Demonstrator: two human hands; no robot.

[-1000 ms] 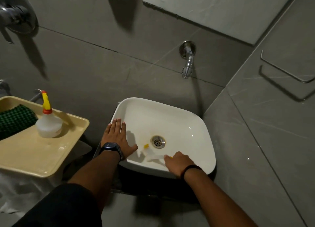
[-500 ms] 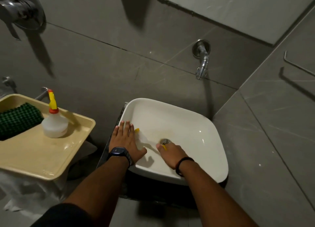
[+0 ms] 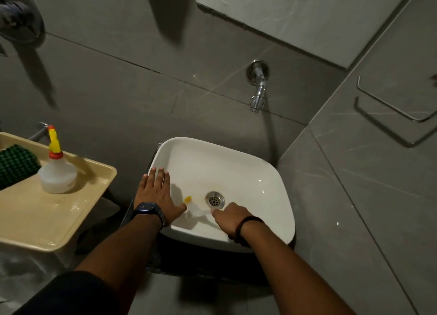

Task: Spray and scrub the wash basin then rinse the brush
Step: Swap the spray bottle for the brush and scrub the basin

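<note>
Scrubbing the wash basin [image 3: 236, 172]: right hand [image 3: 233, 216] closed around the brush [image 3: 194, 207], whose bristles meet the basin floor beside the drain [image 3: 214, 198]; left hand [image 3: 156, 191] spread flat on the rim; wet porcelain may let the brush skid.

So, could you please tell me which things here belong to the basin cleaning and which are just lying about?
In use: wash basin, brush in the right hand, left hand on the rim, spray bottle, tap.
Lying about: green scrubber, tray, wall rail.
</note>
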